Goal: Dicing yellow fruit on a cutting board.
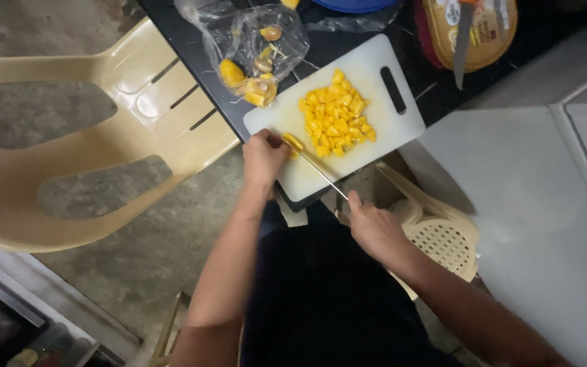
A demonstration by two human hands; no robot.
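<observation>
A white cutting board (388,119) lies on a dark counter, with a heap of diced yellow fruit (338,115) on its middle. My left hand (263,155) pins a yellow fruit slice (293,142) at the board's near left corner. My right hand (374,228) grips a knife (322,172), whose thin blade runs up-left to the slice beside my left fingers.
A clear plastic bag (256,41) with yellow fruit scraps sits left of the board. A yellow tub (473,27) with a second knife across it stands at the back right. A beige plastic chair (90,136) is at left, another (439,234) under my right arm. A white appliance (531,204) fills the right.
</observation>
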